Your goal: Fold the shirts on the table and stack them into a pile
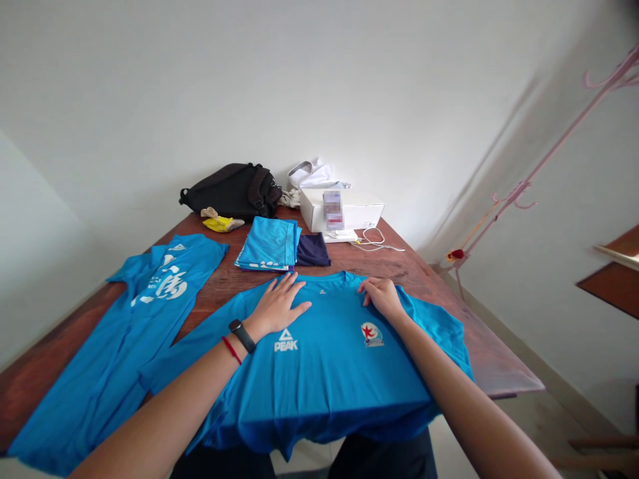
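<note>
Left hand (276, 307) pressing flat with fingers spread, right hand (382, 297) resting with fingers loosely together, both smoothing collar area of bright blue short-sleeved PEAK T-shirt (324, 362), draped over front edge of reddish wooden bench (449, 313).

I log the card (333, 210) standing against the white box (364, 216) as blurred and unreadable. The yellow item (218, 225) is too small for me to identify. The folded blue cloth (268, 244) mostly hides a purple layer (264, 269). The picture's bottom edge cuts off my left forearm (160, 419) and right forearm (479, 412).
</note>
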The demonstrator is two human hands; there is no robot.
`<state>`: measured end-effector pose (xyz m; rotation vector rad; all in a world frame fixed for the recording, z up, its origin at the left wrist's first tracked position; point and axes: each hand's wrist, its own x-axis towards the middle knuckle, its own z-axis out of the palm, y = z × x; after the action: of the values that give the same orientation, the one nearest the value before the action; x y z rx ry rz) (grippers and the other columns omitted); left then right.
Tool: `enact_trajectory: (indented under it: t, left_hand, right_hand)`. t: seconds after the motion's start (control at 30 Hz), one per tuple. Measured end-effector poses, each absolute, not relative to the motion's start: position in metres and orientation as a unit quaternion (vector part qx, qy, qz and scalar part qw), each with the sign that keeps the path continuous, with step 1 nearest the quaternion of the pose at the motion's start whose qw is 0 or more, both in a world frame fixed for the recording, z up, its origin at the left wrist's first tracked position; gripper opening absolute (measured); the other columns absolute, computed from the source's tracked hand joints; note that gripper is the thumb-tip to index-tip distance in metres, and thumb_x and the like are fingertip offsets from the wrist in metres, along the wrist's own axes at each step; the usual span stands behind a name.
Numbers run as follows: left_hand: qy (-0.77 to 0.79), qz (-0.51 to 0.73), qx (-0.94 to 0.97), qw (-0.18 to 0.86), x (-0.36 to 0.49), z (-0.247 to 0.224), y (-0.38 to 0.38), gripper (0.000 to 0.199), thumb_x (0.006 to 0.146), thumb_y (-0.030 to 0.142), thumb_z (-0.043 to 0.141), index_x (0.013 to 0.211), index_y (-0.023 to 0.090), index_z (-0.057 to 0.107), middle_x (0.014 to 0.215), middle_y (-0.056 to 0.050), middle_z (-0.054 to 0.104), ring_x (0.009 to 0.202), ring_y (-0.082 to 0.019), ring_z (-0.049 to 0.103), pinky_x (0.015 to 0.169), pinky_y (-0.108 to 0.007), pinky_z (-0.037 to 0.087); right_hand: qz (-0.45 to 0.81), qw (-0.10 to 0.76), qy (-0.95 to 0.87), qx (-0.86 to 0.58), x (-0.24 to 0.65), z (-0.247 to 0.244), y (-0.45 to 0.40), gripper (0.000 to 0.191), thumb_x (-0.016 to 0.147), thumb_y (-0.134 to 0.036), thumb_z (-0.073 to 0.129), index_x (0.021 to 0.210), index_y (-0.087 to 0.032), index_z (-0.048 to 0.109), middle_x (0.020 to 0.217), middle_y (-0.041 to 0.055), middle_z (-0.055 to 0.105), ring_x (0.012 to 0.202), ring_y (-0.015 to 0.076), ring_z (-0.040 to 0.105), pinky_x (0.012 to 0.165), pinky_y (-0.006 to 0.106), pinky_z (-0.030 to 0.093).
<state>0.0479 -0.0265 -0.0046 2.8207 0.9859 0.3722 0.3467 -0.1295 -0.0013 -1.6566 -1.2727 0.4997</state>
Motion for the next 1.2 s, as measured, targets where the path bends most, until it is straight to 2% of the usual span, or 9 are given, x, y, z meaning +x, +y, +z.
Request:
enact_trajectory:
  t: [0.3, 0.47, 0.7, 0.9, 1.07, 1.2]
  left_hand:
    - [0.332, 0.118, 0.934, 0.069, 0.0489, -0.0035, -0.0270, 0.067, 0.101, 0.064, 0.042, 0.154, 0.023, 0.046, 0.168, -0.010, 0.030, 0.156, -0.032, 0.027, 0.125, -0.056, 0.026]
    - [0.332, 0.119, 0.934, 0.064, 0.0491, -0.0033, -0.0277, 0.066, 0.101, 0.063, 0.043, 0.153, 0.023, 0.047, 0.168, -0.011, 0.030, 0.155, -0.031, 0.027, 0.125, -0.055, 0.026]
    - [0.330, 0.122, 0.934, 0.062, 0.0483, -0.0054, -0.0266, 0.067, 0.101, 0.064, 0.041, 0.154, 0.023, 0.046, 0.168, -0.010, 0.030, 0.155, -0.031, 0.028, 0.124, -0.055, 0.027]
    - [0.327, 0.127, 0.935, 0.059, 0.0482, -0.0071, -0.0257, 0.067, 0.101, 0.065, 0.041, 0.153, 0.024, 0.047, 0.168, -0.011, 0.031, 0.155, -0.031, 0.029, 0.124, -0.054, 0.026]
    - [0.321, 0.133, 0.935, 0.067, 0.0476, -0.0059, -0.0254, 0.067, 0.101, 0.064, 0.042, 0.152, 0.022, 0.048, 0.167, -0.013, 0.032, 0.155, -0.032, 0.029, 0.124, -0.056, 0.027]
    - [0.312, 0.158, 0.933, 0.080, 0.0463, -0.0047, -0.0262, 0.061, 0.101, 0.059, 0.047, 0.150, 0.022, 0.050, 0.165, -0.013, 0.036, 0.153, -0.031, 0.032, 0.124, -0.053, 0.028]
  right_hand:
    - [0.206, 0.473, -0.524, -0.678, 0.3472, 0.0004, -0.1297, 0.031, 0.076, -0.032, 0.049, 0.056, -0.021, 0.070, 0.049, 0.0022, 0.067, 0.051, 0.0176, 0.060, 0.064, 0.027, 0.048]
    - [0.202, 0.474, -0.533, -0.671, 0.3473, 0.0008, -0.1298, 0.034, 0.077, -0.032, 0.049, 0.050, -0.022, 0.068, 0.050, 0.0035, 0.067, 0.054, 0.0180, 0.062, 0.067, 0.028, 0.049]
    - [0.204, 0.471, -0.530, -0.675, 0.3473, 0.0006, -0.1300, 0.032, 0.077, -0.032, 0.049, 0.056, -0.021, 0.070, 0.049, 0.0023, 0.066, 0.051, 0.0175, 0.060, 0.065, 0.028, 0.048]
    - [0.197, 0.470, -0.532, -0.676, 0.3480, -0.0007, -0.1297, 0.033, 0.078, -0.032, 0.048, 0.054, -0.022, 0.070, 0.050, 0.0026, 0.067, 0.053, 0.0175, 0.061, 0.066, 0.027, 0.049]
    - [0.197, 0.466, -0.535, -0.677, 0.3468, 0.0004, -0.1301, 0.034, 0.078, -0.032, 0.049, 0.054, -0.021, 0.070, 0.050, 0.0028, 0.067, 0.053, 0.0174, 0.062, 0.065, 0.027, 0.049]
    - [0.206, 0.467, -0.531, -0.676, 0.3466, 0.0017, -0.1308, 0.033, 0.078, -0.033, 0.048, 0.056, -0.022, 0.070, 0.050, 0.0030, 0.067, 0.051, 0.0177, 0.062, 0.064, 0.027, 0.050]
